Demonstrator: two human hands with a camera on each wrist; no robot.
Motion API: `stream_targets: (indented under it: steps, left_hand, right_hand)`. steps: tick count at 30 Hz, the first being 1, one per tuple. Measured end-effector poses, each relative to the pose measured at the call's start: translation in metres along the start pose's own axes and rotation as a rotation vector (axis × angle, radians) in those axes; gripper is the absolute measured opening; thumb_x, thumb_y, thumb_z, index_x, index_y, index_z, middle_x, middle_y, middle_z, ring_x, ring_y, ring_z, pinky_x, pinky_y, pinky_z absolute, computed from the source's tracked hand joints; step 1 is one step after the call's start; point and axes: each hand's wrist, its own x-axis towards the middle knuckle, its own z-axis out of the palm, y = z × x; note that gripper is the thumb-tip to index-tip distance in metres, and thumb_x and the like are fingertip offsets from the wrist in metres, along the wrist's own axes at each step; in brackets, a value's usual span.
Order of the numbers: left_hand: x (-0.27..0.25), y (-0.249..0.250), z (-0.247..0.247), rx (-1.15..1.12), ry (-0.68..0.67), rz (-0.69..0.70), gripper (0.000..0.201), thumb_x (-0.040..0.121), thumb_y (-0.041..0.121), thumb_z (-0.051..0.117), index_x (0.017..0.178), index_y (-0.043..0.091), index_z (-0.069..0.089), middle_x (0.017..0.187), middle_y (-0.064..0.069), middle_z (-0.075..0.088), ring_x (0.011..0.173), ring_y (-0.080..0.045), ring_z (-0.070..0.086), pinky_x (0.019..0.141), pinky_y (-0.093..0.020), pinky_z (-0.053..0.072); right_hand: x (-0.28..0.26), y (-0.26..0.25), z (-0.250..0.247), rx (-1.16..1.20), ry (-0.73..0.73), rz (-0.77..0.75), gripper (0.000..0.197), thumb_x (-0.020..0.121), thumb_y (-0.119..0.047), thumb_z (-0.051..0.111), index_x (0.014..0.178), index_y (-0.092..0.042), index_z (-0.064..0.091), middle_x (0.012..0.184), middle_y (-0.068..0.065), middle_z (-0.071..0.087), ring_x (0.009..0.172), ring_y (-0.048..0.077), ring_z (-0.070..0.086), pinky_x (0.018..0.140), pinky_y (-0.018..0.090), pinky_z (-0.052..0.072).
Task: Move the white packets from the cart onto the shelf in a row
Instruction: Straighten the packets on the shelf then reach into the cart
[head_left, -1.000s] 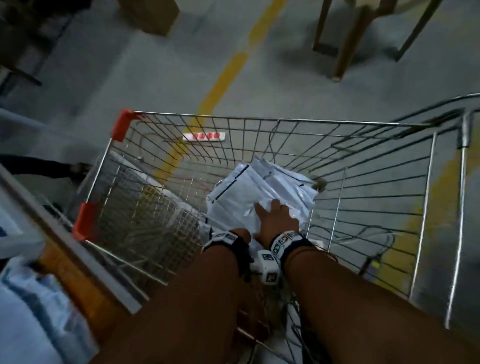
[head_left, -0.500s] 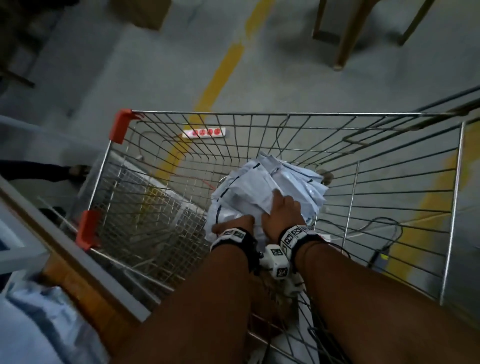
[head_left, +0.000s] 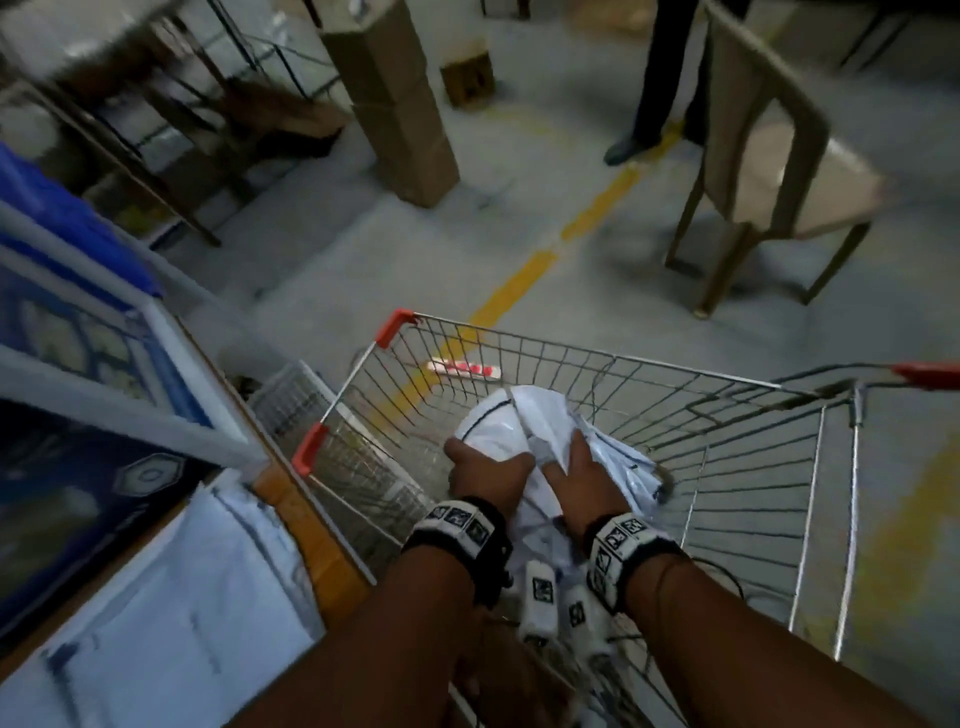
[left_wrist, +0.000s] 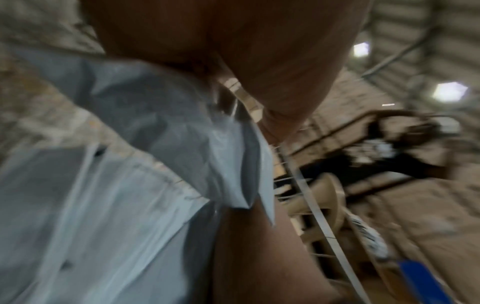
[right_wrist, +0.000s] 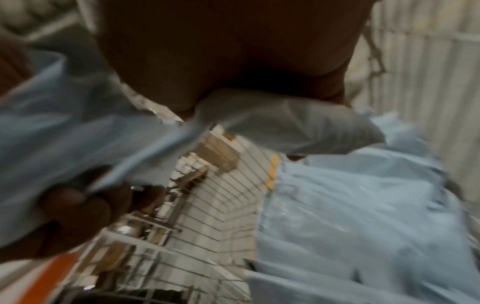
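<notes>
A crumpled bundle of white packets (head_left: 511, 418) sits high inside the wire cart (head_left: 727, 457), and both hands hold it. My left hand (head_left: 470, 460) grips the bundle's left side, fingers curled under it. My right hand (head_left: 571, 460) grips the right side, fingers over the top. The left wrist view is blurred, with a packet (left_wrist: 155, 133) pinched between fingers and thumb. In the right wrist view a packet fold (right_wrist: 285, 123) runs under the palm, with more packets (right_wrist: 350, 226) below. The shelf (head_left: 306, 525) stands at the left, with white packets (head_left: 182, 597) lying on it.
The cart's rim has red corner caps (head_left: 309, 454) close to the shelf edge. Blue boxes (head_left: 78, 322) fill the shelf above. A plastic chair (head_left: 769, 171), a cardboard column (head_left: 400, 104) and a person's legs (head_left: 654, 78) stand on the grey floor beyond the cart.
Both hands have closed round the packets and raised the bundle inside the cart. The head view has tilted up, showing the shelf, the chair and the floor beyond.
</notes>
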Motion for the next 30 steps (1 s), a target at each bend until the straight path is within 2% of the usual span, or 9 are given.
stream_targets:
  steps: [2, 4, 7, 10, 16, 20, 25, 28, 30]
  left_hand:
    - [-0.033, 0.004, -0.031, -0.030, 0.031, 0.164, 0.116, 0.082, 0.040, 0.077, 0.158, 0.018, -0.008, 0.149, -0.018, 0.047, 0.126, -0.038, 0.055, 0.100, -0.044, 0.051]
    - [-0.062, 0.000, -0.063, -0.086, 0.059, 0.300, 0.111, 0.082, 0.040, 0.077, 0.157, 0.017, -0.001, 0.146, -0.015, 0.050, 0.123, -0.036, 0.057, 0.095, -0.041, 0.051]
    - [-0.105, -0.014, -0.119, -0.152, 0.146, 0.472, 0.099, 0.080, 0.048, 0.075, 0.154, 0.020, 0.017, 0.143, -0.008, 0.055, 0.123, -0.030, 0.058, 0.099, -0.037, 0.048]
    - [-0.139, -0.042, -0.171, -0.169, 0.274, 0.563, 0.093, 0.081, 0.049, 0.073, 0.153, 0.022, 0.020, 0.145, -0.006, 0.053, 0.128, -0.027, 0.054, 0.103, -0.034, 0.044]
    - [-0.176, -0.136, -0.274, -0.252, 0.465, 0.474, 0.093, 0.081, 0.060, 0.067, 0.155, 0.028, 0.019, 0.151, -0.002, 0.049, 0.132, -0.025, 0.052, 0.107, -0.038, 0.045]
    - [-0.183, -0.202, -0.326, -0.191, 0.554, 0.305, 0.097, 0.076, 0.067, 0.060, 0.153, 0.024, 0.020, 0.146, -0.007, 0.051, 0.124, -0.029, 0.056, 0.100, -0.038, 0.049]
    - [-0.180, -0.246, -0.330, 0.056, 0.541, 0.110, 0.108, 0.081, 0.069, 0.055, 0.160, 0.017, 0.003, 0.151, -0.021, 0.038, 0.130, -0.038, 0.049, 0.103, -0.041, 0.048]
    - [-0.167, -0.259, -0.314, 0.101, 0.501, 0.055, 0.108, 0.081, 0.070, 0.055, 0.160, 0.014, 0.005, 0.151, -0.023, 0.037, 0.131, -0.039, 0.049, 0.103, -0.042, 0.047]
    - [-0.163, -0.263, -0.302, 0.145, 0.472, 0.040, 0.107, 0.081, 0.073, 0.053, 0.159, 0.012, 0.011, 0.150, -0.022, 0.039, 0.131, -0.038, 0.050, 0.102, -0.042, 0.047]
  right_hand:
    - [-0.022, -0.024, -0.012, -0.043, 0.037, -0.078, 0.079, 0.105, -0.058, 0.044, 0.169, -0.031, 0.004, 0.162, 0.018, 0.042, 0.138, 0.036, 0.052, 0.105, 0.038, 0.042]
    - [-0.043, -0.048, -0.020, -0.084, 0.077, -0.181, 0.084, 0.101, -0.064, 0.044, 0.168, -0.033, 0.004, 0.161, 0.016, 0.045, 0.136, 0.035, 0.055, 0.106, 0.040, 0.045]
    - [-0.080, -0.087, -0.023, -0.127, 0.071, -0.313, 0.093, 0.088, -0.081, 0.042, 0.164, -0.042, 0.004, 0.153, 0.017, 0.054, 0.128, 0.037, 0.061, 0.106, 0.048, 0.050]
    - [-0.124, -0.129, -0.017, -0.219, 0.086, -0.406, 0.095, 0.085, -0.080, 0.047, 0.161, -0.048, 0.003, 0.150, 0.016, 0.056, 0.125, 0.037, 0.062, 0.104, 0.050, 0.051]
    - [-0.198, -0.205, 0.025, -0.374, 0.085, -0.591, 0.092, 0.086, -0.074, 0.043, 0.162, -0.043, 0.000, 0.141, 0.022, 0.058, 0.115, 0.039, 0.065, 0.096, 0.048, 0.053]
    - [-0.236, -0.238, 0.075, -0.501, 0.057, -0.658, 0.098, 0.087, -0.085, 0.035, 0.165, -0.037, 0.002, 0.147, 0.024, 0.052, 0.125, 0.039, 0.061, 0.101, 0.047, 0.050]
    - [-0.258, -0.254, 0.140, -0.665, 0.035, -0.697, 0.096, 0.089, -0.071, 0.045, 0.165, -0.031, 0.003, 0.154, 0.027, 0.038, 0.127, 0.044, 0.057, 0.103, 0.049, 0.051]
    - [-0.266, -0.251, 0.173, -0.780, 0.064, -0.682, 0.101, 0.086, -0.079, 0.040, 0.166, -0.028, 0.005, 0.166, 0.030, 0.018, 0.140, 0.047, 0.045, 0.112, 0.052, 0.044]
    - [-0.267, -0.244, 0.184, -0.833, 0.062, -0.651, 0.102, 0.086, -0.084, 0.036, 0.166, -0.027, 0.010, 0.168, 0.026, 0.015, 0.146, 0.046, 0.036, 0.117, 0.052, 0.038]
